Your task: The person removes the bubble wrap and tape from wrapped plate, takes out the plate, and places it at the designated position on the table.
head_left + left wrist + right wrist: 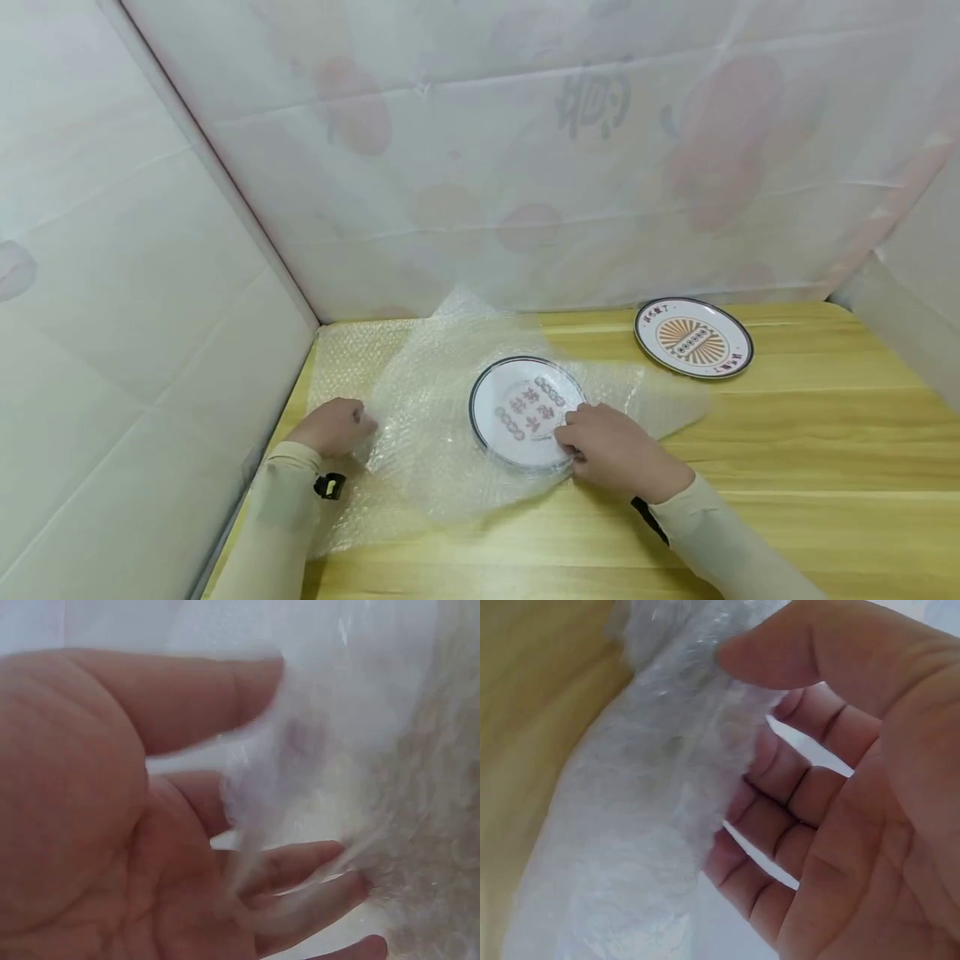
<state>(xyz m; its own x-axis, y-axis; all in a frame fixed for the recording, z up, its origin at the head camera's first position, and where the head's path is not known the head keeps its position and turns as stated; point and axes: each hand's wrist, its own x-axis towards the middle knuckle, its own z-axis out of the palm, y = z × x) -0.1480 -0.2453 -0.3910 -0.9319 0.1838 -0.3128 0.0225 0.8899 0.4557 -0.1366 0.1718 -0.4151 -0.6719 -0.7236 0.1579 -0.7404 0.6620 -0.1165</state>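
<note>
A sheet of clear bubble wrap lies folded over the left and middle of the wooden table. Through it shows a round white plate with a dark rim and reddish lettering. My left hand is at the wrap's left part; in the left wrist view the blurred film passes between the thumb and fingers. At the plate's lower right edge, my right hand pinches the edge of the wrap. The right wrist view shows the bubble wrap between thumb and curled fingers.
A second white plate with an orange ray pattern lies at the back right of the table. Pale printed sheets form a back wall and a left wall close to the table's edges.
</note>
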